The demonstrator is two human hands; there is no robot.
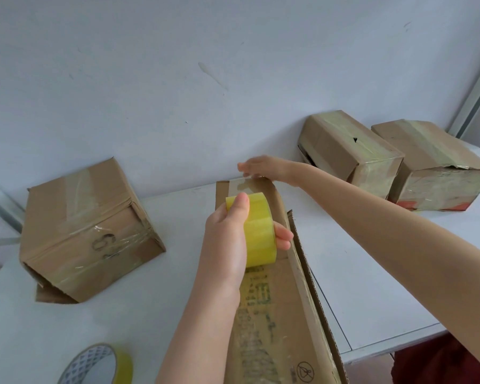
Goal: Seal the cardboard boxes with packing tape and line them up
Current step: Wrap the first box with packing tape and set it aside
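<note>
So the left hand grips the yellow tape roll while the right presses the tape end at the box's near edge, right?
Not the near edge: the head view shows the right hand pressing the tape end at the far edge of the box. The left hand does grip the yellow tape roll.

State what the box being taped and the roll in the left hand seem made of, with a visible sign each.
Cardboard box: matte brown corrugated cardboard; fluted, wavy edge shows along its flap. Tape roll: probably glossy plastic film, translucent yellow, with a sheen.
</note>
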